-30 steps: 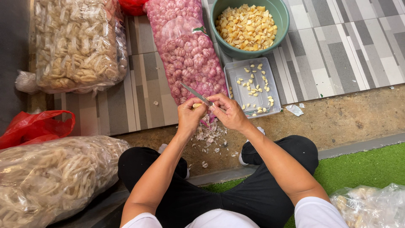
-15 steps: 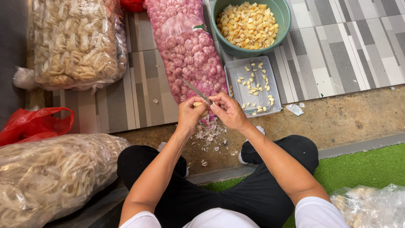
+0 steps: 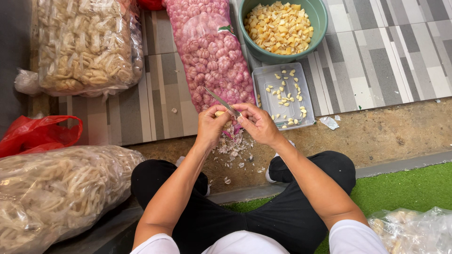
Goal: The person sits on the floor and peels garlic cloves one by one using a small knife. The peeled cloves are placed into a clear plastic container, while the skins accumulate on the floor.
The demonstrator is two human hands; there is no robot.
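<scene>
Peeling garlic — hands hardly moved since a second ago.

Your right hand (image 3: 258, 123) grips a thin steel knife (image 3: 222, 103) (blade toward 10 o'clock); left hand (image 3: 212, 126) pinches a pale garlic clove (image 3: 220, 113).

A long pink mesh sack of garlic bulbs (image 3: 209, 51) lies on the tiled floor at top centre, with a clear plastic bag of pale strips (image 3: 84, 44) to its left. Another clear bag of pale strips (image 3: 56, 193) sits lower left (a crumpled red plastic bag (image 3: 35, 134) just above it), and a small clear bag (image 3: 414, 230) lies at lower right.

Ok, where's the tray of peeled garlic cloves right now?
In the head view the grey tray sits on the tiled floor just beyond the right hand, below the green bowl and right of the pink garlic sack.
</scene>
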